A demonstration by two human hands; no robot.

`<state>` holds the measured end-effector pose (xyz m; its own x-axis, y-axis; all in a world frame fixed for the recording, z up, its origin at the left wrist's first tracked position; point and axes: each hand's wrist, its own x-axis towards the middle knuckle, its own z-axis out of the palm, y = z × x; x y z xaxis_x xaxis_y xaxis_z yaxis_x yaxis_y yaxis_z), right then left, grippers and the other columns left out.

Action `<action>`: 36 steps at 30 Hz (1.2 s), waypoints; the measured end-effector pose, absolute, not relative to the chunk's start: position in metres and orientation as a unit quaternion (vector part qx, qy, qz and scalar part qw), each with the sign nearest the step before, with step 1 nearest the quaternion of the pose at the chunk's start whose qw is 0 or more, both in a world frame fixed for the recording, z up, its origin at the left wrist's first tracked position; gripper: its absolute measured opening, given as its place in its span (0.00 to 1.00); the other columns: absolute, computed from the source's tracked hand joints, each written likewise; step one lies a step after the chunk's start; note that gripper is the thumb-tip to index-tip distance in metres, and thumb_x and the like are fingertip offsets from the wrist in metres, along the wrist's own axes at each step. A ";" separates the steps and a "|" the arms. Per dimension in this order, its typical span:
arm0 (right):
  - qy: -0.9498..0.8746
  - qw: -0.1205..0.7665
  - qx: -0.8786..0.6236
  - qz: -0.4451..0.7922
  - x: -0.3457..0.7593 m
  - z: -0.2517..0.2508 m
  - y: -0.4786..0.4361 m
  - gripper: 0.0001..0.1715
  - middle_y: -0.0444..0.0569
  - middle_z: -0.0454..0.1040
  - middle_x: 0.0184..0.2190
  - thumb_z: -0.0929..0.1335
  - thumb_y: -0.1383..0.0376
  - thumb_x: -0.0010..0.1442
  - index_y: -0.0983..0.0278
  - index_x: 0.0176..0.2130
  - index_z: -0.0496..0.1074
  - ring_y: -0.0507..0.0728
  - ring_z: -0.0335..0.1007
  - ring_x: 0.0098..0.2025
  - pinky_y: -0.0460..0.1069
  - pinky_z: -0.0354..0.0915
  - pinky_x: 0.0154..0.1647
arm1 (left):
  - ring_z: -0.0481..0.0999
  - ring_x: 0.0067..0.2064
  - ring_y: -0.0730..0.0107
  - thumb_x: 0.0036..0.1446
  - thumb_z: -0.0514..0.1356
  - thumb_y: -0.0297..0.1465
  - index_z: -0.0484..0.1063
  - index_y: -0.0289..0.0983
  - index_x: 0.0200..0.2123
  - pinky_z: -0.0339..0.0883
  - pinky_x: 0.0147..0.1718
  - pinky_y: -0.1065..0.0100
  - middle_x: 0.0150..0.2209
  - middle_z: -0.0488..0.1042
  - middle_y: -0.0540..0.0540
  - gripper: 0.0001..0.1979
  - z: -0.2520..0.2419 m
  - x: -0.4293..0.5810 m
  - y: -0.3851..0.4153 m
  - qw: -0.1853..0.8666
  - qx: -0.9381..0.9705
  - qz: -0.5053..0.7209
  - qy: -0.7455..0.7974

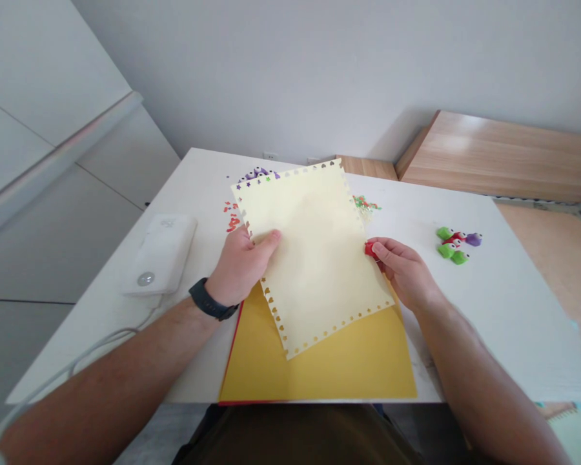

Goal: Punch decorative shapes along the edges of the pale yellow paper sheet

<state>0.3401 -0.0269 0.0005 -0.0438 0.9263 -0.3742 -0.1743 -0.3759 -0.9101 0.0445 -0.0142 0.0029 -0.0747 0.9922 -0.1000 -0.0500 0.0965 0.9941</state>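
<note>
A pale yellow sheet (319,258) is held tilted above the table, with small shapes punched along its edges. My left hand (242,261) grips its left edge, thumb on top and fingers hidden beneath. At the sheet's right edge, my right hand (404,265) is closed on a small red punch (370,250), pinched between thumb and fingers. Darker yellow paper (319,368) lies under the sheet at the table's front edge, with a red edge showing at its left.
Green, red and purple punches (455,242) stand at the right; purple ones (256,173) sit behind the sheet. Red cut-outs (233,223) and green-red bits (365,204) lie on the white table (489,323). A white device (162,255) with a cable is at the left.
</note>
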 end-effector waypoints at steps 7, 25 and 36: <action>-0.355 0.438 -0.538 0.626 0.340 0.001 -0.027 0.18 0.47 0.79 0.33 0.79 0.51 0.57 0.58 0.41 0.79 0.57 0.71 0.31 0.51 0.64 0.30 | 0.85 0.43 0.54 0.56 0.71 0.36 0.80 0.37 0.48 0.79 0.43 0.61 0.46 0.85 0.43 0.18 0.004 0.046 -0.015 0.524 0.453 0.503 0.518; -0.366 0.455 -0.530 0.615 0.343 -0.004 -0.025 0.18 0.46 0.78 0.33 0.79 0.50 0.58 0.57 0.42 0.80 0.55 0.69 0.30 0.50 0.63 0.29 | 0.81 0.58 0.42 0.58 0.71 0.42 0.80 0.37 0.57 0.77 0.57 0.50 0.56 0.83 0.39 0.26 0.004 0.044 -0.017 0.495 0.504 0.471 0.528; -0.362 0.466 -0.532 0.607 0.343 -0.006 -0.024 0.16 0.45 0.78 0.34 0.79 0.51 0.59 0.57 0.42 0.81 0.54 0.70 0.32 0.50 0.65 0.31 | 0.84 0.53 0.44 0.57 0.72 0.40 0.82 0.35 0.52 0.78 0.55 0.54 0.52 0.84 0.39 0.22 0.004 0.046 -0.018 0.476 0.495 0.484 0.543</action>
